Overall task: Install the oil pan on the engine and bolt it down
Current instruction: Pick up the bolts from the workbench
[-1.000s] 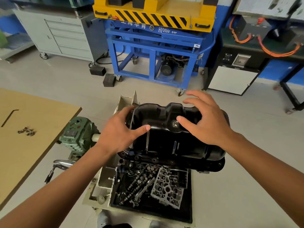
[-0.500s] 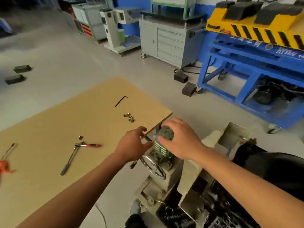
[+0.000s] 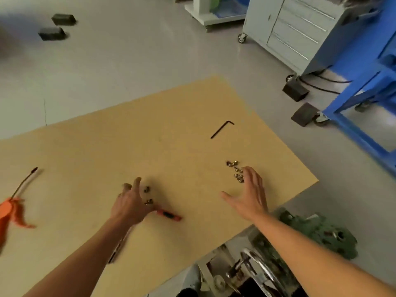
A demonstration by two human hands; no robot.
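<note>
A cluster of several small bolts lies on the tan board. My right hand hovers just beside it, fingers spread and straight, holding nothing. Two more bolts lie further left, right at the fingertips of my left hand, whose fingers are loosely extended and empty. A ratchet with a red handle lies under and beside my left hand. A black hex key rests further back on the board. The oil pan and engine are out of view.
The green gearbox and chrome handwheel of the engine stand sit at lower right. An orange tool lies at the board's left. A grey drawer cabinet, blue frame and black blocks stand on the floor.
My view swung left from the oil pan to the board. Both hands left the pan and the stand and now reach over the board beside the bolts.
</note>
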